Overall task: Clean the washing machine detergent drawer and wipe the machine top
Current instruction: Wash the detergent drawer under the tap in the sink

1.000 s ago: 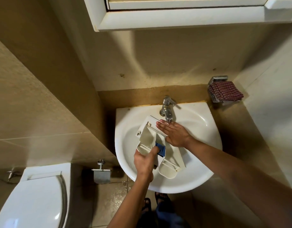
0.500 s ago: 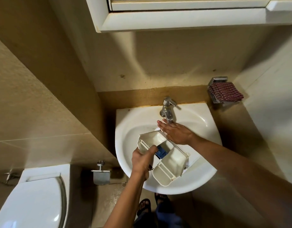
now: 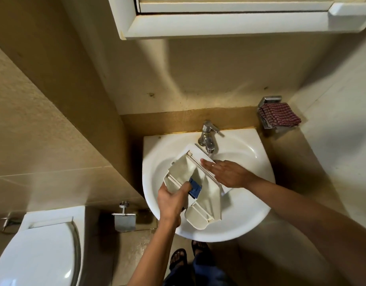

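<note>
The cream-white detergent drawer (image 3: 207, 195), with a blue insert (image 3: 195, 187) in its middle, is held tilted over the white sink (image 3: 157, 162). My left hand (image 3: 171, 201) grips its near left edge, thumb beside the blue insert. My right hand (image 3: 225, 171) lies with straight fingers against the drawer's front panel, just under the chrome tap (image 3: 208, 138). A thin stream of water falls from the spout onto my right fingers.
A red checked cloth (image 3: 279, 115) hangs on a metal holder on the right wall. A white toilet (image 3: 37, 252) stands at lower left, a paper holder (image 3: 124, 220) beside it. A white cabinet (image 3: 229, 21) hangs above the sink. My sandalled feet (image 3: 179, 260) show below.
The drawer has been turned and tilted over the sink, its front panel moving back under the tap. My right hand has stayed on the panel and my left has kept its grip.
</note>
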Action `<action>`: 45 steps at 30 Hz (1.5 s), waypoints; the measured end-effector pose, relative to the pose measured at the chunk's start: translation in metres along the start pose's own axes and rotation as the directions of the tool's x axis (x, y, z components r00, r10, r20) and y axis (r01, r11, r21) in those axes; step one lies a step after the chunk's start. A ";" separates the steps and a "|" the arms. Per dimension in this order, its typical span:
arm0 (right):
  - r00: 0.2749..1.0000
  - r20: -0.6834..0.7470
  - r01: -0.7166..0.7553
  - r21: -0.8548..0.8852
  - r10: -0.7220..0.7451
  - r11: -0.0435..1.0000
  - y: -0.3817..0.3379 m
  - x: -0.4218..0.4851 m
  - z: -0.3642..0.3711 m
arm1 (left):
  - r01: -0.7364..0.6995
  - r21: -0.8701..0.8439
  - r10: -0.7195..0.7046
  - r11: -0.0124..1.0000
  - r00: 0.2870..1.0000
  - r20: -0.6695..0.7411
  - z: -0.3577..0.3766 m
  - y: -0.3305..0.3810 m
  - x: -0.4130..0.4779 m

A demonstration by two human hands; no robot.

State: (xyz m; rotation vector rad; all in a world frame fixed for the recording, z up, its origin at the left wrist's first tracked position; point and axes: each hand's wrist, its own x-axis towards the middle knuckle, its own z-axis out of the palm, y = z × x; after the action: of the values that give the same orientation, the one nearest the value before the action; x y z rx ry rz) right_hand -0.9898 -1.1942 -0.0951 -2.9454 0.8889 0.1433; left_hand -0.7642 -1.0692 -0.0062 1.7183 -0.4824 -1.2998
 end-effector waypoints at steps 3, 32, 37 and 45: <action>0.997 -0.030 -0.073 0.014 0.073 0.997 -0.011 0.018 -0.001 | -0.112 0.023 0.113 0.993 0.992 -0.049 0.002 0.009 -0.001; 0.900 0.093 -0.417 -0.091 0.425 0.904 -0.019 -0.001 0.012 | -0.143 -0.141 0.114 0.980 0.974 -0.194 0.007 0.013 0.018; 0.918 0.222 -0.314 -0.104 0.329 0.944 -0.025 0.007 0.024 | -0.135 -0.151 0.104 0.979 0.975 -0.196 0.009 0.011 0.017; 0.908 0.052 -0.419 0.186 0.417 0.889 -0.032 0.000 0.010 | -0.155 -0.190 0.113 0.970 0.970 -0.213 0.013 0.006 0.011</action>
State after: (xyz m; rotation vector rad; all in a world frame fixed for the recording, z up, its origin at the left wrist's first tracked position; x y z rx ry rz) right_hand -0.9729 -1.1662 -0.1038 -2.5329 1.4371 0.0848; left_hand -0.7704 -1.0855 -0.0081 1.5942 -0.3290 -1.0284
